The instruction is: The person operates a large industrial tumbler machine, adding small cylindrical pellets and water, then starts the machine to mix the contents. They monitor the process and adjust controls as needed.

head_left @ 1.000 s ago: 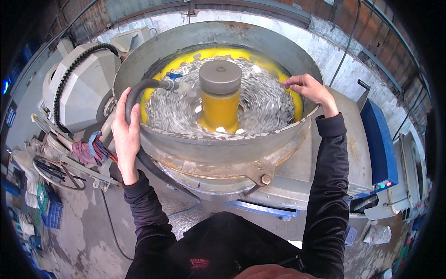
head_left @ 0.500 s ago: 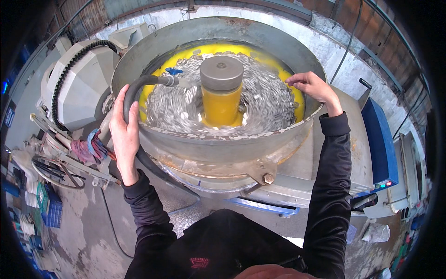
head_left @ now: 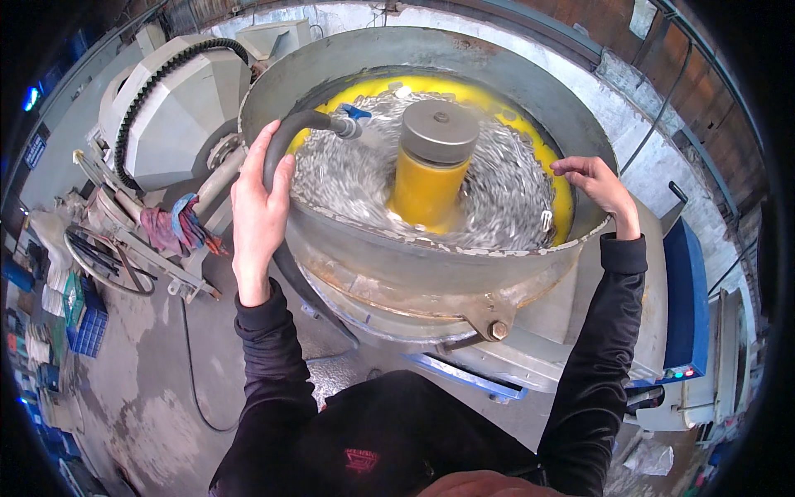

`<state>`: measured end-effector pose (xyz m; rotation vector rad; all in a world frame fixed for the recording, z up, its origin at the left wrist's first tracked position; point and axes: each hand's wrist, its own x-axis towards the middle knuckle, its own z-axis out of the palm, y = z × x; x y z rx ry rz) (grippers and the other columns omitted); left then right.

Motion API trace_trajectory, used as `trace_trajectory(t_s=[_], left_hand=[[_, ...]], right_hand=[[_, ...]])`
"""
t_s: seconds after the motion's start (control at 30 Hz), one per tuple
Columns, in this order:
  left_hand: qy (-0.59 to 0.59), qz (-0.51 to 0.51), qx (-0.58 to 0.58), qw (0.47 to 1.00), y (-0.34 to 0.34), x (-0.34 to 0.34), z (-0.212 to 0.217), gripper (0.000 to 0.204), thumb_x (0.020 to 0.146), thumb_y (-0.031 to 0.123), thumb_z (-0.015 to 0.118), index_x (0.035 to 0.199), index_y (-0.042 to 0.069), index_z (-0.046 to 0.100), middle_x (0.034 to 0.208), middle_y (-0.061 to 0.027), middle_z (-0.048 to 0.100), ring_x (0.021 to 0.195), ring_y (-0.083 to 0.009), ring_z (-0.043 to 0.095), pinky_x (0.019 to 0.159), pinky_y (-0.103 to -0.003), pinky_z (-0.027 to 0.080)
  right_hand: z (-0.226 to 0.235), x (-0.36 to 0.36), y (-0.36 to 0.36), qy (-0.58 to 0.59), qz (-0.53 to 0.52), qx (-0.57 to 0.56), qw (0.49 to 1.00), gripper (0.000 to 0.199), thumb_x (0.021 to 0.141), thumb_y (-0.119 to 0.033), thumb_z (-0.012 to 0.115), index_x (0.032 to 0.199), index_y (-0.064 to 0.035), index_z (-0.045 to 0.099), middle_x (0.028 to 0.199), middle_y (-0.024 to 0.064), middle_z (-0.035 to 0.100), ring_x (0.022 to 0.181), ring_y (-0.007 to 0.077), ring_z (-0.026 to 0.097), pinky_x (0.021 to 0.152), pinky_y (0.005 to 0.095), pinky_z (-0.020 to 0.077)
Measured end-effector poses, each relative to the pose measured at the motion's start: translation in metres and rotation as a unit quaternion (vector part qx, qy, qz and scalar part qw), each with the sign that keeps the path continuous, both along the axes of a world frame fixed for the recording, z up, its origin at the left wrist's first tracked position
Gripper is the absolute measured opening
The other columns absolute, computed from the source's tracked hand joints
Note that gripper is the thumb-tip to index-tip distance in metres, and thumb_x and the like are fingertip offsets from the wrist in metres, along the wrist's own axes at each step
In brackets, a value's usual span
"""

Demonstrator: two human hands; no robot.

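Observation:
A big round grey metal bowl (head_left: 397, 257) with a yellow lining stands before me, full of small shiny metal parts (head_left: 497, 199) that look blurred. A yellow column with a grey cap (head_left: 432, 157) rises from its middle. My left hand (head_left: 258, 211) grips a black hose (head_left: 286, 137) at the bowl's left rim; the hose's metal nozzle (head_left: 346, 126) points into the parts. My right hand (head_left: 598, 186) hovers at the bowl's right rim, fingers curled toward the parts; I cannot make out anything between them.
A grey motor housing with a black toothed belt (head_left: 170, 108) stands left of the bowl, coloured rags (head_left: 178, 228) draped near it. A blue control box (head_left: 686, 306) sits at the right. Blue crates (head_left: 83, 323) and a cable lie on the concrete floor at left.
The view has shifted slightly around the bowl. Both hands keep their places at the rim, the left still on the hose.

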<state>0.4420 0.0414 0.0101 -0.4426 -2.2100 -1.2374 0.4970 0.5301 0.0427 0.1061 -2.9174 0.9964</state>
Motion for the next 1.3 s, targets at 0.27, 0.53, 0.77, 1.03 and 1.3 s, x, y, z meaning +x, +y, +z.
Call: trace_trajectory(t_s=[0.27,0.53,0.77,1.03,1.3], left_hand=[[-0.016,-0.018,0.015,1.0,0.0012,0.0021,0.004,0.045,0.094,0.018,0.057,0.137,0.008,0.049,0.129,-0.0187,0.059,0.119,-0.0271,0.058,0.1,-0.035,0.043],[-0.013,-0.033,0.028,0.999,0.0006,0.0012,0.002,0.045,0.094,0.018,0.057,0.137,0.007,0.049,0.13,-0.0189,0.059,0.122,-0.0284,0.056,0.102,-0.036,0.042],[0.004,-0.012,0.002,1.0,0.0,-0.0001,0.0009,0.045,0.094,0.018,0.057,0.137,0.007,0.049,0.132,-0.0189,0.057,0.124,-0.0299,0.055,0.103,-0.037,0.041],[-0.011,-0.013,0.013,1.0,0.0016,0.0021,0.0029,0.045,0.094,0.018,0.056,0.137,0.008,0.049,0.129,-0.0185,0.059,0.119,-0.0279,0.058,0.1,-0.036,0.043],[-0.015,-0.015,0.012,1.0,0.0015,0.0018,0.0033,0.045,0.094,0.017,0.056,0.137,0.007,0.049,0.129,-0.019,0.059,0.12,-0.0279,0.058,0.1,-0.036,0.043]], right_hand=[[0.0013,0.0019,0.0002,0.002,0.005,0.008,1.0,0.036,0.082,0.0,0.051,0.115,0.0049,0.065,0.108,0.0132,0.069,0.104,0.0192,0.063,0.095,0.0304,0.0458],[0.0007,0.0004,0.0,-0.009,0.006,-0.011,1.0,0.037,0.082,0.003,0.049,0.115,0.0048,0.065,0.107,0.0123,0.069,0.105,0.0192,0.062,0.096,0.0304,0.0452],[0.0021,0.0025,-0.0023,-0.004,0.011,-0.003,1.0,0.038,0.08,0.003,0.049,0.115,0.0051,0.065,0.107,0.0125,0.069,0.104,0.0197,0.062,0.096,0.0312,0.0447],[0.0018,0.0016,-0.0021,-0.001,0.007,-0.004,1.0,0.037,0.08,0.003,0.049,0.113,0.0052,0.065,0.108,0.0125,0.069,0.105,0.0201,0.062,0.096,0.0307,0.0447],[0.0011,0.0013,-0.0014,-0.002,0.004,-0.004,1.0,0.036,0.081,0.003,0.048,0.113,0.0052,0.065,0.107,0.0122,0.069,0.105,0.02,0.062,0.096,0.0306,0.0448]])
